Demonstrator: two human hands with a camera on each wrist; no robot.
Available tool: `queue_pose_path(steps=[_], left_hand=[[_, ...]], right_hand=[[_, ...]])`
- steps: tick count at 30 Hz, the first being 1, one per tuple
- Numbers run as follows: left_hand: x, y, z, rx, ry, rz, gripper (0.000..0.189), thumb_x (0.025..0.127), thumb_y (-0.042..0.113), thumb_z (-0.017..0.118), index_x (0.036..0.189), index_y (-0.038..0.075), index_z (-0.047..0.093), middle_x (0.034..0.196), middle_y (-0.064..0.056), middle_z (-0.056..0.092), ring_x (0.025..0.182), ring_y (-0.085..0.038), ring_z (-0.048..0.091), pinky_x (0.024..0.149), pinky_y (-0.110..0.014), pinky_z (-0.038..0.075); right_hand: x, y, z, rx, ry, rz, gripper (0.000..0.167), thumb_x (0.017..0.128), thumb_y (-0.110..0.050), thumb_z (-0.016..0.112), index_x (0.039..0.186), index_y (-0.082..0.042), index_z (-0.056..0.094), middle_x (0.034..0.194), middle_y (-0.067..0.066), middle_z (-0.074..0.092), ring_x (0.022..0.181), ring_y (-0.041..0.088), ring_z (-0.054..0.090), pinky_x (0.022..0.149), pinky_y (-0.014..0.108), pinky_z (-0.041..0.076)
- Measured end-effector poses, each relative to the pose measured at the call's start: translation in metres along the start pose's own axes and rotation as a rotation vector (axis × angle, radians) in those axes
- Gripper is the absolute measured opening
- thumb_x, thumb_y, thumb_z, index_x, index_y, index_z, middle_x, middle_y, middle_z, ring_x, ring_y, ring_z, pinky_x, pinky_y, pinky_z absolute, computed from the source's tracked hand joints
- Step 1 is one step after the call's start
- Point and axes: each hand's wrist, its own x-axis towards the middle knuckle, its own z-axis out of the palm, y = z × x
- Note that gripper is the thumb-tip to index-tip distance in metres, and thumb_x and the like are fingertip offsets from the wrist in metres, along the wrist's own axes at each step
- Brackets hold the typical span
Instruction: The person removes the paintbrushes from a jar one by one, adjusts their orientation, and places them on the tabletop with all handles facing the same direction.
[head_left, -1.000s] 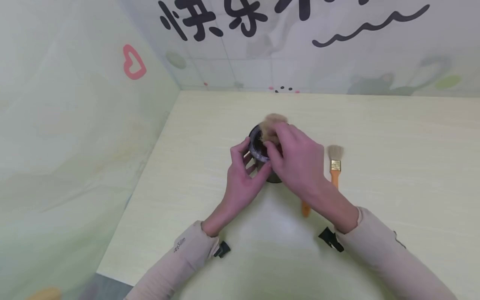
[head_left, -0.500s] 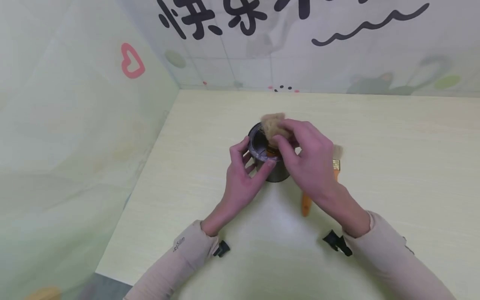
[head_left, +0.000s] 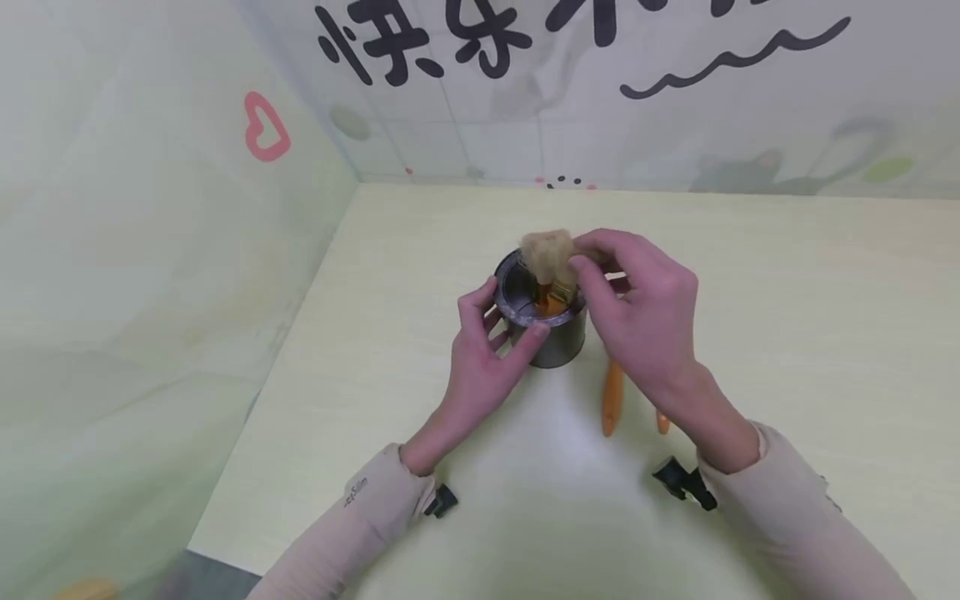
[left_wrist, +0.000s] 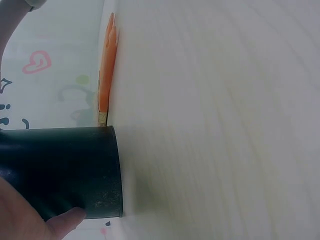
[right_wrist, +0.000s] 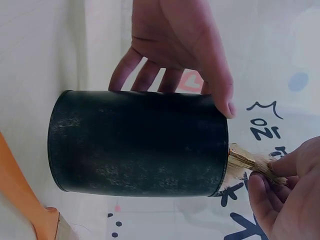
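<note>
A dark metal can (head_left: 557, 343) stands upright on the table. My left hand (head_left: 487, 354) grips it near the rim, thumb in front and fingers spread along the far side. Inside the can stand paintbrushes (head_left: 546, 254) with tan bristles upward and orange handles down; how many is hard to tell. My right hand (head_left: 648, 308) is at the can's right rim, pinching the bristle tips of a paintbrush (right_wrist: 243, 157) between thumb and fingers. That brush's metal ferrule shows just at the can's mouth in the right wrist view.
Two more paintbrushes lie on the pale table (head_left: 810, 333) right of the can. Their orange handles (head_left: 612, 400) show below my right hand, which hides their other ends. A printed backdrop (head_left: 675, 133) rises behind the table and another sheet (head_left: 150, 292) hangs at the left.
My right hand has shifted right from over the can's mouth to its right rim, uncovering the bristles and orange handles inside. It now covers the bristles of a lying brush. My left hand stays put.
</note>
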Motion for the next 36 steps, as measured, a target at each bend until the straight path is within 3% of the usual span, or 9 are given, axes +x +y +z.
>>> queue_pose_path(steps=[6, 14, 22, 27, 33, 36], left_hand=[[0.0, 0.0, 0.0, 0.011, -0.007, -0.006, 0.073, 0.095, 0.031, 0.074, 0.148, 0.01, 0.028, 0.156, -0.005, 0.041, 0.139, -0.03, 0.051, 0.103, -0.049, 0.053], [0.003, 0.001, 0.002, 0.007, -0.02, -0.012, 0.073, 0.095, 0.039, 0.073, 0.146, 0.01, 0.029, 0.158, -0.006, 0.04, 0.139, -0.03, 0.051, 0.104, -0.048, 0.052], [-0.001, -0.001, 0.0, 0.011, -0.003, -0.025, 0.076, 0.095, 0.04, 0.072, 0.149, 0.009, 0.027, 0.158, -0.008, 0.039, 0.14, -0.034, 0.05, 0.104, -0.049, 0.052], [-0.001, -0.001, 0.0, -0.002, 0.008, -0.025, 0.079, 0.095, 0.046, 0.072, 0.149, 0.009, 0.027, 0.157, -0.006, 0.039, 0.139, -0.031, 0.05, 0.104, -0.048, 0.052], [-0.001, -0.001, 0.002, -0.012, 0.002, -0.03, 0.076, 0.095, 0.039, 0.073, 0.148, 0.008, 0.028, 0.157, -0.007, 0.039, 0.14, -0.032, 0.05, 0.103, -0.046, 0.053], [-0.001, 0.0, 0.001, -0.012, 0.002, -0.031, 0.075, 0.095, 0.035, 0.074, 0.147, 0.007, 0.028, 0.157, -0.009, 0.04, 0.139, -0.034, 0.05, 0.102, -0.047, 0.053]], right_hand=[[0.007, -0.003, -0.005, 0.032, 0.085, 0.029, 0.009, 0.091, 0.003, 0.072, 0.099, 0.006, 0.074, 0.089, 0.013, 0.076, 0.075, 0.022, 0.072, 0.068, 0.008, 0.052], [0.024, -0.007, -0.019, 0.107, 0.214, 0.045, 0.01, 0.092, 0.002, 0.07, 0.099, 0.007, 0.075, 0.085, 0.013, 0.074, 0.073, 0.001, 0.065, 0.065, 0.012, 0.053], [0.031, -0.007, -0.035, 0.161, 0.293, 0.122, 0.012, 0.092, 0.003, 0.068, 0.101, 0.01, 0.073, 0.086, -0.007, 0.069, 0.07, 0.009, 0.066, 0.064, 0.017, 0.057], [0.034, -0.001, -0.048, 0.209, 0.35, 0.193, 0.012, 0.093, 0.004, 0.067, 0.103, 0.008, 0.073, 0.088, -0.001, 0.071, 0.071, 0.016, 0.067, 0.063, 0.021, 0.058], [0.029, 0.01, -0.067, 0.37, 0.45, 0.251, 0.013, 0.093, 0.007, 0.064, 0.102, 0.006, 0.073, 0.083, 0.011, 0.069, 0.07, 0.021, 0.065, 0.059, 0.023, 0.058], [0.02, 0.02, -0.074, 0.418, 0.44, 0.327, 0.014, 0.094, 0.008, 0.062, 0.102, 0.006, 0.073, 0.083, 0.011, 0.068, 0.069, 0.018, 0.064, 0.058, 0.022, 0.058]])
